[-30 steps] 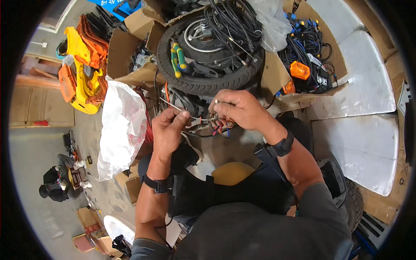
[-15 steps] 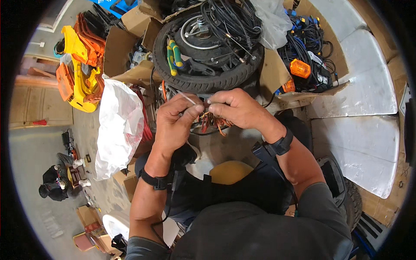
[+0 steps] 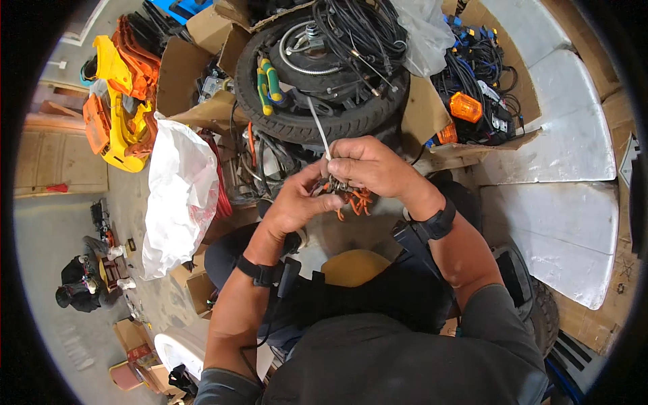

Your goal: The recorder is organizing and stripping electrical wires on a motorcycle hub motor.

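Observation:
My right hand pinches a thin white strip, like a cable tie, whose long end points up over the tyre. Beside and just below it, my left hand grips a bundle of wires with orange ends, which dangle under both hands; the fingers hide where strip and bundle meet. Beyond the hands lies a black tyre with a coil of black cables and green-and-yellow handled tools on it.
Boxes of parts stand left and right, the right one with cables and orange lamps. A white bag, yellow and orange panels and white padded blocks surround me. Another person sits at the far left.
The white strip has swung from slanting leftward to nearly upright, now at my right hand's fingers. My left hand has dropped lower and the orange wire ends hang more visibly below.

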The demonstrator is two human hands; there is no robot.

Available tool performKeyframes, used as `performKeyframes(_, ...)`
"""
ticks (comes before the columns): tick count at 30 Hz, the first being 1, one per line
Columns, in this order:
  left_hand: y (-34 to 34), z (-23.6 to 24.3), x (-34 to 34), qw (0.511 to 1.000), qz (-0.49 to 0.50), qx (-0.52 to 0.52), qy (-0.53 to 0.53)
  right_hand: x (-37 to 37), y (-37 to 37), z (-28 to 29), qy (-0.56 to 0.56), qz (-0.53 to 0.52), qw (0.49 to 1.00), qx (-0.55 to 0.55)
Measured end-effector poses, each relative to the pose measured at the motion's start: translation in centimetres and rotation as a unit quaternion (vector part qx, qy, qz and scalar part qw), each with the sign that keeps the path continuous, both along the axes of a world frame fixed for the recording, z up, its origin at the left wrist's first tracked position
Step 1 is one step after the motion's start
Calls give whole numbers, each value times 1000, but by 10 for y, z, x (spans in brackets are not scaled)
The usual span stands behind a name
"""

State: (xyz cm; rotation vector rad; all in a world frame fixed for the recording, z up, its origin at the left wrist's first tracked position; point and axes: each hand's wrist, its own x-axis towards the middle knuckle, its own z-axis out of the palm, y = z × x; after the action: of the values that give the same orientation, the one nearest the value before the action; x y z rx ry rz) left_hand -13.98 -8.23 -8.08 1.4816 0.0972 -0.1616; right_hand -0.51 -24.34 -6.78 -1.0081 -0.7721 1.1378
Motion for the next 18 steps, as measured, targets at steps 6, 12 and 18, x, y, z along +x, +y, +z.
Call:
performKeyframes(6,-20,-5,-3,997,59,9,45,2,-1,0,20,-46,999,1)
performKeyframes(12,-29,-23,-13,987,146,52,-34,-1,2,1,-36,-87,996,-1)
performKeyframes(18,-42,-15,-13,983,173,5,-60,-1,1,0,-43,-95,994,-6)
